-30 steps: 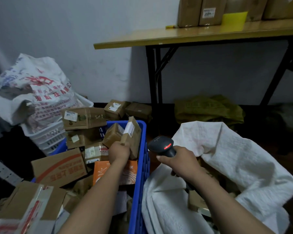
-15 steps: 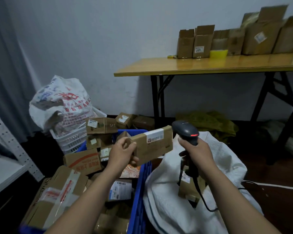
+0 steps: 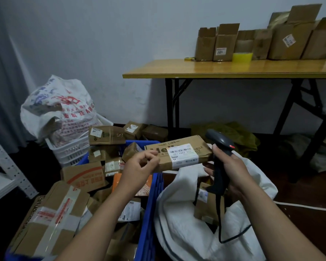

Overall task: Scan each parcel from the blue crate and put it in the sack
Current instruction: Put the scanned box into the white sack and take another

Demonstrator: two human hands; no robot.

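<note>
My left hand point(image 3: 139, 166) grips the left end of a flat brown cardboard parcel point(image 3: 179, 153), held level above the crate's right edge with its white barcode label facing me. My right hand point(image 3: 226, 166) grips a black handheld scanner point(image 3: 220, 146) by the handle, its head just right of the parcel, a red light showing on it. The blue crate point(image 3: 151, 213) below my left arm is full of several cardboard parcels. The white woven sack point(image 3: 186, 232) lies open under my right hand, with a brown parcel point(image 3: 207, 208) inside.
A white basket point(image 3: 70, 149) with a printed plastic bag point(image 3: 58, 108) stands behind the crate on the left. A wooden folding table point(image 3: 233, 69) with open cartons is at the back right. A white metal shelf point(image 3: 0, 166) is at the far left. More parcels lie on the floor.
My left hand has lifted the parcel out of the crate, turned it flat with the label up, and brought it beside the scanner. My right hand raised the scanner.
</note>
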